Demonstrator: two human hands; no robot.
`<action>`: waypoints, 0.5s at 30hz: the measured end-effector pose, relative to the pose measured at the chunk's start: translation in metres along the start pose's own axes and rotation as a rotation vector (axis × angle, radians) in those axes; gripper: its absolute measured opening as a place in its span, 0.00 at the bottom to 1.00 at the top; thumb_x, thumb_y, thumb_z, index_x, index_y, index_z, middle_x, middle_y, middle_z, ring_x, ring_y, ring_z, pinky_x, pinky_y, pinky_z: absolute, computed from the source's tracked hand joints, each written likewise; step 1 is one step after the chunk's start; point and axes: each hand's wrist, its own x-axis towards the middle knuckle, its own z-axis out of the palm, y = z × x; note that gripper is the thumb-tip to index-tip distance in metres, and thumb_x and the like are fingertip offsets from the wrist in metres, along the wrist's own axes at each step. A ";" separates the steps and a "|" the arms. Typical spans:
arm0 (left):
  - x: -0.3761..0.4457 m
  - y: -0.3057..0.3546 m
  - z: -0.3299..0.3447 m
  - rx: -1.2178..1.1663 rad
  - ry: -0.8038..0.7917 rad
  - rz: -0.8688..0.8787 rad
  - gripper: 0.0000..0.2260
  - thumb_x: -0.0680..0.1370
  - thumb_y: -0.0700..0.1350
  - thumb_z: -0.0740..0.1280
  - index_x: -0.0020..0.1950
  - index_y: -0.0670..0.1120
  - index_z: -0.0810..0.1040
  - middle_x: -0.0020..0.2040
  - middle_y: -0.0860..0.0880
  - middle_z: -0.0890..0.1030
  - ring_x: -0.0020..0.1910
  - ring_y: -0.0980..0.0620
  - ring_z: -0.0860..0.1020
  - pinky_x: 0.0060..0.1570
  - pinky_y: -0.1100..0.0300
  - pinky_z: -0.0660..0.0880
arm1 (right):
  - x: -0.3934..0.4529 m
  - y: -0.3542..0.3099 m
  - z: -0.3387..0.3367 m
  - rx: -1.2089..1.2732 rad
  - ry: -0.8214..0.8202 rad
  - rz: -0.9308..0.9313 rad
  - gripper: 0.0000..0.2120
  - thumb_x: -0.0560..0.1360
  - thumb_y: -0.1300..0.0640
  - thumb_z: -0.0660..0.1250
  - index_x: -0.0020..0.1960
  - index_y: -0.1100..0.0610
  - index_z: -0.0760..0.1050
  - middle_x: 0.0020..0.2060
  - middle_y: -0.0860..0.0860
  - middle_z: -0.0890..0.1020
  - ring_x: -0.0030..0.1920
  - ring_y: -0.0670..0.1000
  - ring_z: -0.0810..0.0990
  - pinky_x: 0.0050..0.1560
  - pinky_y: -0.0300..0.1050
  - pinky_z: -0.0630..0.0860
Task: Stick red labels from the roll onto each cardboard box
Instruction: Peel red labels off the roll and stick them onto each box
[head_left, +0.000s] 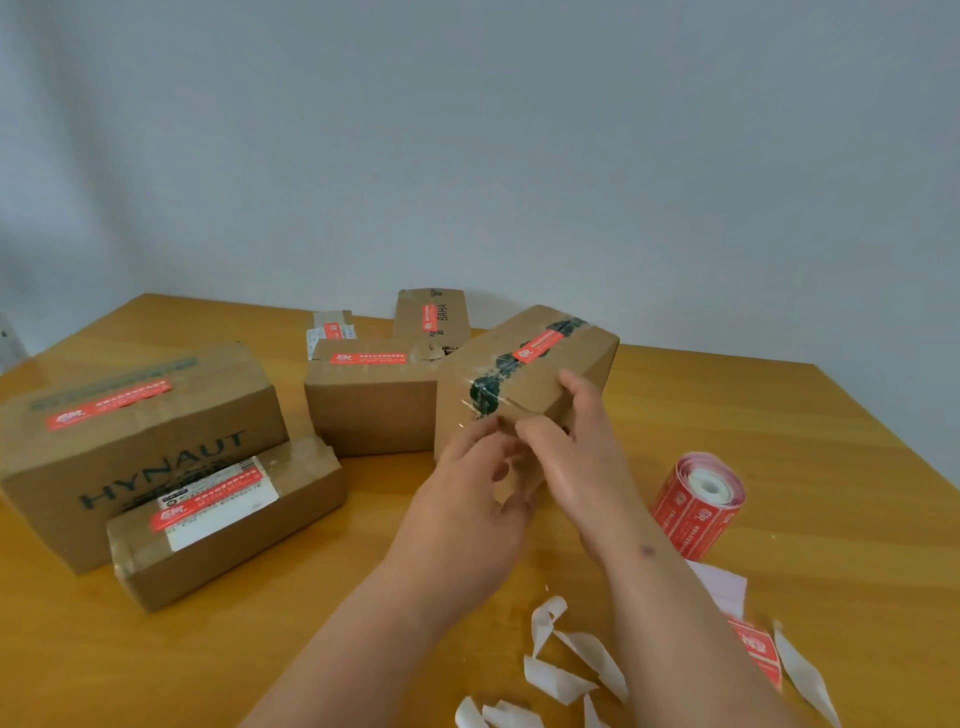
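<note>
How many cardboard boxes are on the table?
6: the HYNAUT box far left, a flat box before it, a centre box, two smaller boxes behind, one under both hands. Others may be hidden.

Table (779, 415) carries everything. Far left: large box (140, 447), small box (228, 525) lying just in front of it, touching. Centre: middle box (374, 410), two more behind it, flat box (332, 327) to the left and rear box (431, 317) to the right. Tilted box (524, 384) just right of the middle box, with left hand (467, 499) and right hand (587, 457) at its near end. Label roll (698, 501) on its side right of the hands. Backing strips (561, 670) scattered at the near edge.
</note>
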 end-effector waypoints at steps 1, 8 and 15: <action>0.006 -0.001 0.002 -0.036 -0.049 -0.005 0.19 0.78 0.46 0.67 0.68 0.60 0.71 0.72 0.65 0.62 0.57 0.64 0.73 0.54 0.70 0.72 | 0.009 0.001 -0.001 -0.027 0.014 0.004 0.34 0.72 0.52 0.66 0.74 0.43 0.56 0.69 0.46 0.68 0.64 0.49 0.72 0.62 0.49 0.73; 0.040 -0.021 -0.003 0.022 -0.043 -0.057 0.23 0.79 0.49 0.66 0.73 0.59 0.65 0.72 0.62 0.66 0.67 0.63 0.67 0.62 0.67 0.65 | 0.062 0.021 -0.001 -0.291 0.163 -0.061 0.31 0.77 0.62 0.61 0.76 0.46 0.55 0.73 0.49 0.64 0.69 0.50 0.68 0.67 0.48 0.69; 0.037 -0.029 -0.029 0.219 0.122 -0.106 0.21 0.78 0.50 0.67 0.71 0.57 0.69 0.68 0.60 0.68 0.64 0.62 0.68 0.61 0.67 0.64 | 0.040 0.007 0.024 -0.437 0.493 -0.272 0.25 0.74 0.58 0.67 0.70 0.48 0.66 0.69 0.52 0.63 0.70 0.55 0.60 0.69 0.55 0.60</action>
